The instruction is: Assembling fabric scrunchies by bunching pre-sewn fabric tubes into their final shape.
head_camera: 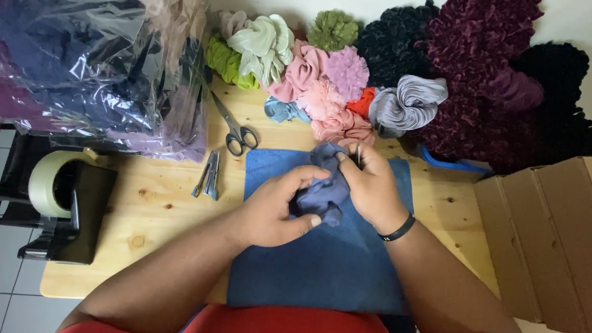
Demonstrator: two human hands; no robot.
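A person in a red top works at a pale wooden table [163, 212], both forearms reaching in over a blue felt mat [330, 262]. The left hand [274, 211] is curled closed around a bunched slate-blue fabric scrunchie [322, 190], thumb pressed over its folds, holding it just above the mat's middle. The right hand [373, 187], a black band at its wrist, pinches the top of the same fabric; what appears to be a thin needle [359, 155] stands between its fingertips, though it is too slender to be sure. The work looks like hand-stitching the gathered cloth closed, and it would go best with the left hand keeping the folds tight and still while the right makes small, even passes close to the seam, fingertips clear of the point. Just beyond the mat to the left lie thread snips [208, 175] and grey-handled scissors [236, 129]; a tape dispenser [64, 200] sits at the table's left edge. Farther back, finished scrunchies [317, 83] in green, pink, grey and dark plum are heaped against the wall, with clear bags of fabric [85, 48] at left and an open cardboard box [561, 232] at right.
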